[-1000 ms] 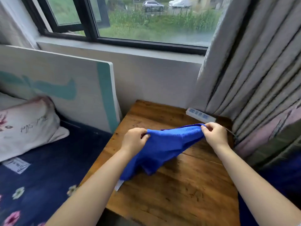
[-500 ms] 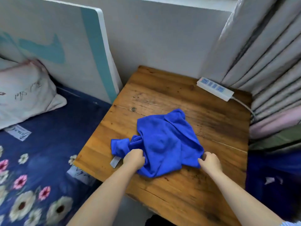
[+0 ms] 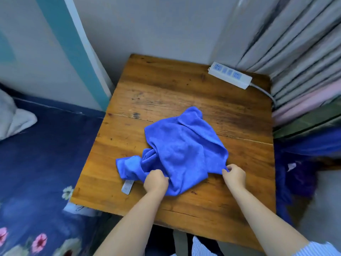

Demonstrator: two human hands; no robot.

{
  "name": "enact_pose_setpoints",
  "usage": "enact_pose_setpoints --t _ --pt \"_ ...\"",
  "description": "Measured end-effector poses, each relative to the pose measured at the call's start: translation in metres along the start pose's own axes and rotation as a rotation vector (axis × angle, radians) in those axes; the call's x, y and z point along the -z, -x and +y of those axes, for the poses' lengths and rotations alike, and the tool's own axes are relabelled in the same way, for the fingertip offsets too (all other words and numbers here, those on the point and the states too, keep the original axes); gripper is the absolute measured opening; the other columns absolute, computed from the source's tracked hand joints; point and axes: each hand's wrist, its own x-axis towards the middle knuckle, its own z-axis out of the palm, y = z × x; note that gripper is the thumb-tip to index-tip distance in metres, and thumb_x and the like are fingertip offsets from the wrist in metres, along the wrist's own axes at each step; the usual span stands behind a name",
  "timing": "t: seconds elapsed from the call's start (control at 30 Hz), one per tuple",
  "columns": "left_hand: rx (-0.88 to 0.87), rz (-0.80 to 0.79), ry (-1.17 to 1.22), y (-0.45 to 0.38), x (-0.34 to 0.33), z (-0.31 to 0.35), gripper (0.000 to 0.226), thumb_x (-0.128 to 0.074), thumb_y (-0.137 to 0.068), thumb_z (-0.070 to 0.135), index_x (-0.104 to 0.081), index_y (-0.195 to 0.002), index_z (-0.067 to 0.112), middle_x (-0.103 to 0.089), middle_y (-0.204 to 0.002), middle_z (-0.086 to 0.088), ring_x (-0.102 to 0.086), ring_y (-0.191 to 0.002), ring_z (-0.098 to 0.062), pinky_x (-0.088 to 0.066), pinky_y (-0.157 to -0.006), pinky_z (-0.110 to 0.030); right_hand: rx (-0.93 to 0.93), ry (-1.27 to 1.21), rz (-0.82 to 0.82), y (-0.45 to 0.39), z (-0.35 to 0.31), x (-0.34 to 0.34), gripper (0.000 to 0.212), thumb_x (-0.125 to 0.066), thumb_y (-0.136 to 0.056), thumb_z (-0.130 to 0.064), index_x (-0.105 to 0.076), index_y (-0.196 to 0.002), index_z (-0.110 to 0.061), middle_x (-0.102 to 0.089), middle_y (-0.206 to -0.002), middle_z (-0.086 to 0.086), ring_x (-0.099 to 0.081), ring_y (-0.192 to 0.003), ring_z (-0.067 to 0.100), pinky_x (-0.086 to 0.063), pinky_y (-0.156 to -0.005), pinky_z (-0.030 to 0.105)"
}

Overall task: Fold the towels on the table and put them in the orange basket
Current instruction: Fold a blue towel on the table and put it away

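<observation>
A square wooden table (image 3: 166,93) with a worn, orange-brown plank top carries everything here. A crumpled bright blue microfibre towel (image 3: 177,150) lies on its middle, bunched and unfolded, with a small white label (image 3: 127,187) sticking out flat on the wood just to the left of the left hand (image 3: 156,181). That hand grips the towel's near edge, while the right hand (image 3: 235,175) pinches its near right corner; both rest low against the tabletop. Well beyond the right hand, at the far right corner, a white rectangular power strip with blue sockets (image 3: 229,75) lies flat, its grey cable (image 3: 265,93) running off the right edge.
</observation>
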Motion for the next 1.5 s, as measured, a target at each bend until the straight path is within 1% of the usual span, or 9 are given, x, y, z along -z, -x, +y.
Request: enact_pose_setpoints --t 0.27,0.53,0.7,0.8,0.87,1.03,1.27,1.37,1.5 --pt "-0.285 0.018 0.354 -0.008 0.044 -0.015 0.027 -0.052 -0.089 0.016 -0.053 -0.063 0.01 -0.059 -0.075 -0.017 -0.054 -0.078 -0.026 -0.04 -0.069 -0.033 -0.083 -0.183 0.186 0.027 -0.02 -0.008 0.026 -0.049 -0.089 -0.006 -0.062 -0.109 0.003 -0.063 -0.116 0.022 -0.055 -0.11 0.036 -0.042 -0.089 0.034" --pt "-0.385 0.467 0.776 -0.021 0.157 -0.061 0.014 -0.045 -0.093 0.008 -0.049 -0.08 0.007 -0.052 -0.075 -0.006 -0.048 -0.075 -0.022 -0.031 -0.065 -0.023 -0.053 -0.602 0.37 0.01 -0.094 0.029 0.026 -0.046 -0.09 -0.01 -0.062 -0.107 0.002 -0.061 -0.097 0.01 -0.055 -0.091 0.025 -0.045 -0.089 0.039" --pt "-0.182 0.384 0.745 -0.041 0.143 -0.092 0.014 -0.044 -0.094 0.012 -0.048 -0.082 0.005 -0.053 -0.084 -0.011 -0.06 -0.089 -0.035 -0.038 -0.071 -0.033 -0.171 -0.859 0.131 0.003 -0.109 0.007 0.032 -0.047 -0.092 -0.007 -0.05 -0.12 0.007 -0.056 -0.099 0.019 -0.061 -0.056 0.005 -0.054 -0.067 0.02" --pt "-0.044 0.349 0.76 -0.05 0.128 -0.102 0.017 -0.045 -0.094 0.012 -0.049 -0.078 0.006 -0.057 -0.081 -0.015 -0.061 -0.09 -0.035 -0.044 -0.074 -0.037 -0.178 -0.717 -0.018 0.016 -0.104 -0.019 0.048 -0.055 -0.09 -0.017 -0.042 -0.13 0.006 -0.058 -0.115 0.021 -0.061 -0.096 0.027 -0.044 -0.1 0.04" --pt "0.018 0.295 0.769 -0.054 0.121 -0.104 0.025 -0.045 -0.093 0.01 -0.046 -0.067 0.01 -0.057 -0.069 -0.009 -0.059 -0.08 -0.03 -0.045 -0.072 -0.037 -0.161 -0.563 -0.011 0.027 -0.098 -0.032 0.049 -0.059 -0.087 -0.022 -0.047 -0.125 0.006 -0.059 -0.12 0.022 -0.055 -0.11 0.034 -0.041 -0.098 0.039" --pt "0.057 0.202 0.755 -0.056 0.116 -0.1 0.028 -0.049 -0.088 0.005 -0.045 -0.063 0.016 -0.05 -0.06 0.0 -0.049 -0.059 -0.02 -0.035 -0.051 -0.023 0.075 -0.151 0.143 0.04 -0.091 -0.044 0.023 -0.066 -0.08 -0.024 -0.051 -0.083 -0.007 -0.059 -0.092 0.015 -0.054 -0.09 0.034 -0.036 -0.065 0.032" --pt "0.029 0.27 0.796 -0.059 0.125 -0.094 0.023 -0.051 -0.089 0.005 -0.05 -0.068 0.014 -0.052 -0.066 -0.003 -0.05 -0.061 -0.022 -0.039 -0.065 -0.026 0.155 0.215 0.134 0.025 -0.109 -0.04 0.027 -0.06 -0.084 -0.029 -0.061 -0.093 -0.004 -0.058 -0.104 0.014 -0.052 -0.103 0.032 -0.04 -0.086 0.036" --pt "0.021 0.278 0.859 -0.054 0.131 -0.09 0.021 -0.05 -0.09 0.004 -0.051 -0.07 0.012 -0.051 -0.064 0.002 -0.049 -0.053 -0.013 -0.044 -0.066 -0.029 0.071 0.189 0.085 0.019 -0.112 -0.039 0.019 -0.051 -0.084 -0.012 -0.064 -0.094 -0.003 -0.061 -0.105 0.016 -0.054 -0.102 0.034 -0.041 -0.085 0.034" --pt "-0.01 0.309 0.939 -0.049 0.146 -0.083 0.006 -0.047 -0.093 0.005 -0.052 -0.09 0.006 -0.051 -0.07 0.003 -0.052 -0.056 -0.01 -0.047 -0.053 -0.02 -0.102 -0.323 0.062 0.01 -0.114 -0.022 0.016 -0.055 -0.082 -0.004 -0.067 -0.09 0.001 -0.065 -0.09 0.015 -0.057 -0.087 0.03 -0.038 -0.069 0.026"
